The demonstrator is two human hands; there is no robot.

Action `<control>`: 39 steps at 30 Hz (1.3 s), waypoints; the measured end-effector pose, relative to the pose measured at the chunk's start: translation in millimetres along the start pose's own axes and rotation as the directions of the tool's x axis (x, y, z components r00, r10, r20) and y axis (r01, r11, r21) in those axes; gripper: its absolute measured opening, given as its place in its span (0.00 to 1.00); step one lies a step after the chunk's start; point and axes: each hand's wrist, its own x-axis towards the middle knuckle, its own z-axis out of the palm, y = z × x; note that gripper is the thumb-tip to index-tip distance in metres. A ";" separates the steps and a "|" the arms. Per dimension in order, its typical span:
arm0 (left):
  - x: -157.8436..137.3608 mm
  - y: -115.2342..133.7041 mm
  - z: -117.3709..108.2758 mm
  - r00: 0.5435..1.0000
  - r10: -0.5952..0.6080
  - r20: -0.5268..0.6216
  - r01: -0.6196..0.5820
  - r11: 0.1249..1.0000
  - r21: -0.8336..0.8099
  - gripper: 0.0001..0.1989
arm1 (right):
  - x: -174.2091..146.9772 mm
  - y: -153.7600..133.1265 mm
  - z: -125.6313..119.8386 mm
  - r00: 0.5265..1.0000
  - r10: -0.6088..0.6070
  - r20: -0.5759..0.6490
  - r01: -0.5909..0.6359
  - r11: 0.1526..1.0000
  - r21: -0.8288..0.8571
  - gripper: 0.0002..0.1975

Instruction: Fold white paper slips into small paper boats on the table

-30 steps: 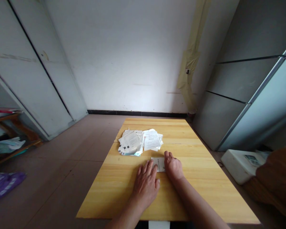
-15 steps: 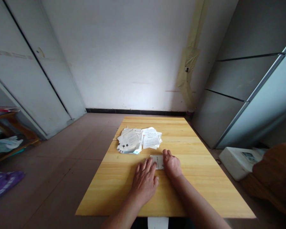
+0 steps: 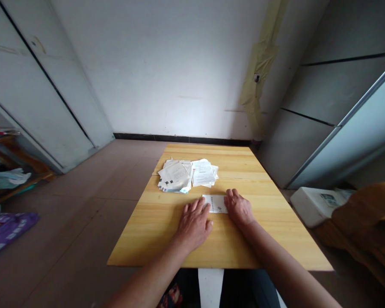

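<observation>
A small printed white paper (image 3: 217, 204) lies flat on the wooden table (image 3: 244, 244), between my two hands. My left hand (image 3: 195, 222) rests palm down with its fingers stretched out, the fingertips over the paper's left edge. At the paper's right edge is my right hand (image 3: 239, 207), its fingers bent and pressed together on that edge. The fingertips' underside is hidden. Beyond the hands sit two loose piles of printed papers: a wider left pile (image 3: 175, 176) and a smaller right pile (image 3: 203, 173).
A white wall (image 3: 179, 77) with a dark baseboard stands behind the table. Grey cabinet panels (image 3: 308, 115) rise at the right, above a white box (image 3: 309, 205). On the left floor lies a purple bag (image 3: 14, 231), near a wooden shelf (image 3: 22, 164) with cloth.
My right hand has slid rightward along the paper, and more of its printed face shows. My left hand keeps its place on the left edge. The camera view has tilted down slightly.
</observation>
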 end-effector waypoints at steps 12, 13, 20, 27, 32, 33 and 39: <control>-1.0 -0.1 0.6 1.000 -0.007 0.023 0.007 1.000 -0.011 0.23 | -46.9 -22.0 0.3 0.887 -0.427 -0.175 0.456 0.867 0.201 0.19; -1.2 -0.3 0.7 0.999 -0.010 0.034 0.010 1.000 -0.015 0.24 | -51.3 -22.4 2.0 0.891 -0.425 -0.162 0.451 0.869 0.202 0.20; -1.4 -3.5 2.4 0.999 -0.008 0.052 0.009 1.000 -0.022 0.26 | -68.6 2.3 4.5 0.904 -0.420 -0.079 0.427 0.892 0.148 0.22; -0.9 -3.9 3.3 0.998 -0.005 0.062 0.006 1.000 -0.019 0.25 | -66.4 19.3 2.7 0.945 -0.283 -0.166 0.304 0.945 0.118 0.17; -0.9 -5.2 5.1 0.999 0.006 0.051 -0.006 1.000 0.003 0.24 | -54.8 -9.9 -3.9 0.920 -0.359 -0.155 0.384 0.904 0.185 0.17; -0.9 -5.7 5.1 0.999 0.009 0.053 -0.009 1.000 0.008 0.24 | -54.0 -15.4 -3.9 0.921 -0.363 -0.145 0.386 0.901 0.198 0.17; -1.8 -9.3 3.2 0.997 0.043 0.063 -0.043 0.999 0.012 0.24 | -60.2 -15.0 2.2 0.915 -0.369 -0.164 0.397 0.897 0.197 0.16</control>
